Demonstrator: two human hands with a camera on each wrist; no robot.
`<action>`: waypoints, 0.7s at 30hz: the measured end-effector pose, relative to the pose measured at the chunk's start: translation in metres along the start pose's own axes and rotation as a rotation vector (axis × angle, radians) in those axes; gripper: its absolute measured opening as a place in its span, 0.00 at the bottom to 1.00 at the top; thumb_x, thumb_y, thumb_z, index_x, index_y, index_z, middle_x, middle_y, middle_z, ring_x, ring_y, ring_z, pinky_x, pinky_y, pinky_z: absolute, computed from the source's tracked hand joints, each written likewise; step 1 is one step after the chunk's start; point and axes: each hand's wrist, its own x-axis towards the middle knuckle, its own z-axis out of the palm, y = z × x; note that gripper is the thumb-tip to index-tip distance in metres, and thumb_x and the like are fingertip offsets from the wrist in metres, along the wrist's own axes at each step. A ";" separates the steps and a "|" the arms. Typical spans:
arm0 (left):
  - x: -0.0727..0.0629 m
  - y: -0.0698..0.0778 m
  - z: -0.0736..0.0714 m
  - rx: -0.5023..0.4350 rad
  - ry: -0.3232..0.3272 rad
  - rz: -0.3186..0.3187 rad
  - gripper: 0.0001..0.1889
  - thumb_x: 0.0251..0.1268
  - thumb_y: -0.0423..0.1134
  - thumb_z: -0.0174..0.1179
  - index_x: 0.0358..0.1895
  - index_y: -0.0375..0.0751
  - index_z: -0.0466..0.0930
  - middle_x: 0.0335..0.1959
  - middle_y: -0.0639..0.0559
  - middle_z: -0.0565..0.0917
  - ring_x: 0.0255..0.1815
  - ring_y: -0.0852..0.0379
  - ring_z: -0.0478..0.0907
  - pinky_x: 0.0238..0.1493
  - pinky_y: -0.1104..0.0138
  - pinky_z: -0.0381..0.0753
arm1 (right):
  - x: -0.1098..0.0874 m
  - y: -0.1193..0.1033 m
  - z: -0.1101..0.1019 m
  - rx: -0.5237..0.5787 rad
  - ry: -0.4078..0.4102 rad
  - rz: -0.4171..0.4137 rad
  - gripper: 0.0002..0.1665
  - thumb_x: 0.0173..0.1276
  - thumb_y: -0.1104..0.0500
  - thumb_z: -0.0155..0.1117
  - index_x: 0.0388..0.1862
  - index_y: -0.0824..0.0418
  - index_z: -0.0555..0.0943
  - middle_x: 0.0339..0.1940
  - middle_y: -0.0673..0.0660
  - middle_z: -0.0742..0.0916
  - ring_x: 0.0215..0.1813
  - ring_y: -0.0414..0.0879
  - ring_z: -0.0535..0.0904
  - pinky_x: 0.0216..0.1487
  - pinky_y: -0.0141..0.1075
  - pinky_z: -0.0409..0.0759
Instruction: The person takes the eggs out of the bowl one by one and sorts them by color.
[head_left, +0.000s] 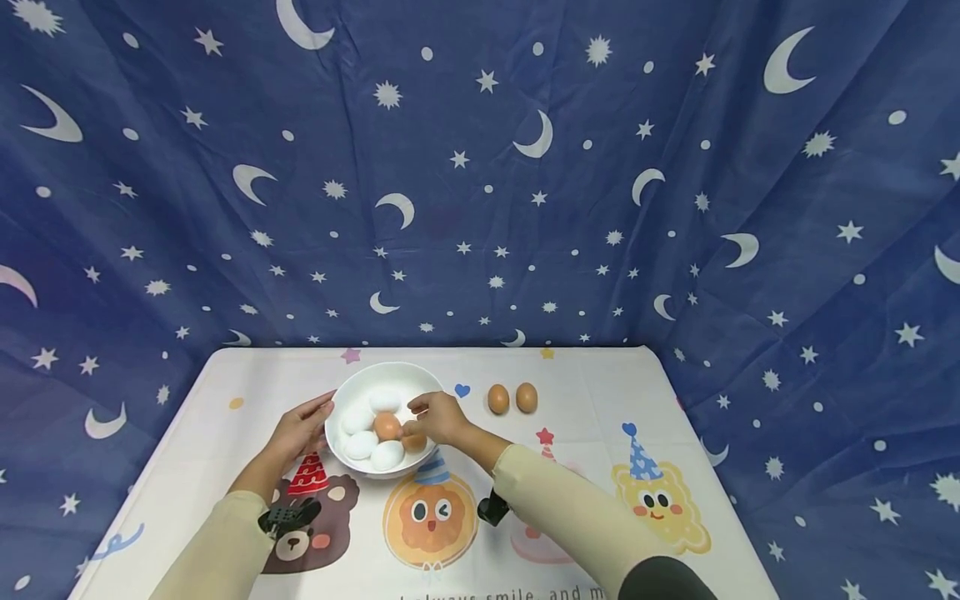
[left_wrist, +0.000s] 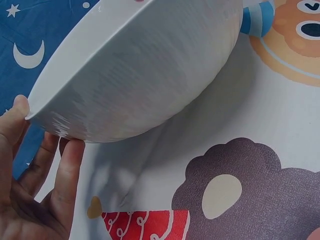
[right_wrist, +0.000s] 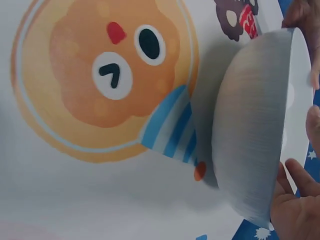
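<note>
A white bowl (head_left: 352,379) stands on the table, tipped slightly in the wrist views. My left hand (head_left: 302,423) holds its left side, thumb at the rim and fingers against the outer wall (left_wrist: 145,85). Inside lie several white eggs (head_left: 387,455), a brown egg (head_left: 387,426) near the middle and another brown egg (head_left: 413,442) at the right. My right hand (head_left: 441,419) reaches over the right rim, its fingertips beside that right-hand egg. Thumb and fingers look spread, with no egg visible between them. In the right wrist view the bowl wall (right_wrist: 250,125) hides the eggs near the fingers.
Two brown eggs (head_left: 498,399) stand side by side on the table to the right of the bowl. A white cloth (head_left: 577,425) with cartoon prints covers the table. Behind it hangs a blue curtain (head_left: 465,208) with moons and stars.
</note>
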 end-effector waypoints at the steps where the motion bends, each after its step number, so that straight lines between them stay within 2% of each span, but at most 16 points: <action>1: 0.000 0.001 0.000 0.002 -0.003 0.000 0.34 0.74 0.57 0.50 0.77 0.49 0.57 0.76 0.35 0.60 0.54 0.57 0.80 0.49 0.65 0.87 | 0.002 0.000 0.000 -0.010 -0.010 0.006 0.27 0.54 0.58 0.79 0.52 0.67 0.84 0.47 0.59 0.88 0.48 0.49 0.85 0.45 0.29 0.84; 5: 0.000 0.001 0.000 0.008 -0.005 -0.003 0.34 0.74 0.58 0.50 0.77 0.49 0.57 0.76 0.36 0.59 0.57 0.54 0.79 0.49 0.65 0.86 | 0.007 -0.003 0.002 -0.034 -0.054 0.035 0.27 0.50 0.58 0.81 0.50 0.66 0.85 0.47 0.57 0.88 0.46 0.46 0.84 0.43 0.27 0.83; 9: 0.000 0.000 -0.001 0.009 0.001 -0.002 0.32 0.76 0.56 0.49 0.77 0.49 0.58 0.76 0.36 0.59 0.56 0.56 0.80 0.49 0.65 0.87 | 0.007 -0.007 0.002 -0.072 -0.091 0.053 0.30 0.48 0.56 0.82 0.50 0.65 0.85 0.49 0.57 0.88 0.45 0.45 0.83 0.43 0.27 0.83; 15: -0.001 0.000 -0.002 0.003 0.004 -0.005 0.33 0.75 0.56 0.50 0.77 0.49 0.58 0.76 0.35 0.60 0.52 0.58 0.80 0.48 0.65 0.87 | 0.010 -0.011 0.008 -0.184 -0.107 0.060 0.31 0.49 0.54 0.83 0.51 0.66 0.85 0.51 0.57 0.88 0.54 0.49 0.83 0.52 0.30 0.83; 18: -0.001 -0.001 -0.002 -0.001 0.002 -0.003 0.34 0.74 0.57 0.51 0.77 0.49 0.58 0.76 0.35 0.60 0.54 0.56 0.81 0.48 0.64 0.87 | 0.009 -0.014 0.012 -0.239 -0.112 0.062 0.31 0.48 0.55 0.83 0.50 0.66 0.85 0.51 0.57 0.88 0.56 0.49 0.82 0.54 0.30 0.83; 21: 0.000 -0.001 0.000 0.008 0.001 0.002 0.34 0.74 0.58 0.51 0.77 0.49 0.57 0.75 0.34 0.60 0.58 0.50 0.80 0.48 0.64 0.87 | 0.009 -0.015 0.014 -0.248 -0.115 0.058 0.31 0.46 0.57 0.84 0.49 0.67 0.85 0.50 0.59 0.88 0.55 0.50 0.82 0.53 0.30 0.83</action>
